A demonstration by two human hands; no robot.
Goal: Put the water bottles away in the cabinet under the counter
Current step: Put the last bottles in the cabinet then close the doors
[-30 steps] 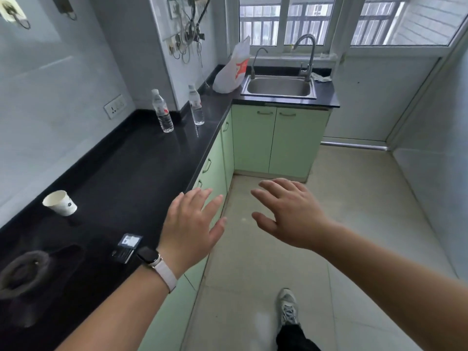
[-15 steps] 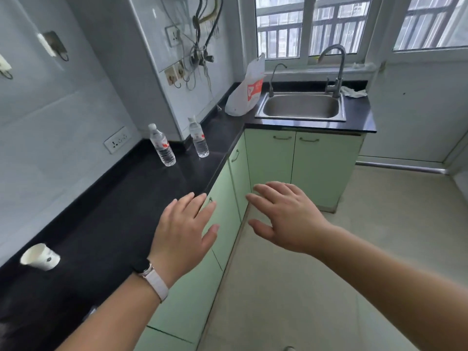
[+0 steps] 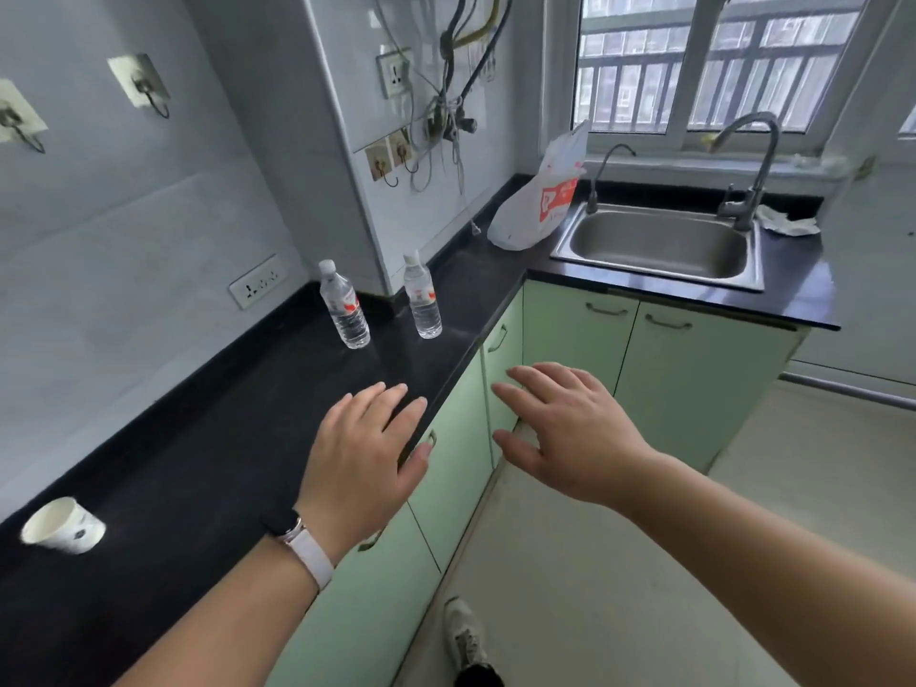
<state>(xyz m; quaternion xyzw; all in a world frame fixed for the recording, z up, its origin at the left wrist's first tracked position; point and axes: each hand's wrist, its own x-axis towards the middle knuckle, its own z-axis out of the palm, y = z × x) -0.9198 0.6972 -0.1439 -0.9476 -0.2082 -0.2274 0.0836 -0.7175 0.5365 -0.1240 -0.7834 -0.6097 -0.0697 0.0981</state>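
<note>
At the far end of the black worktop (image 3: 208,438), two water bottles (image 3: 344,305) stand upright, well ahead of both hands, the left hand (image 3: 364,456) apparently nearer than the right hand (image 3: 565,433), fingers spread and holding nothing, green cabinet doors (image 3: 456,468) shut below.

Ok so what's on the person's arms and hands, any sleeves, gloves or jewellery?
Both forearms are bare, with no sleeves showing and no gloves. The left hand has a watch at its wrist: a dark face on a white strap. The right hand and its wrist carry nothing visible, and no rings show on either hand.
</note>
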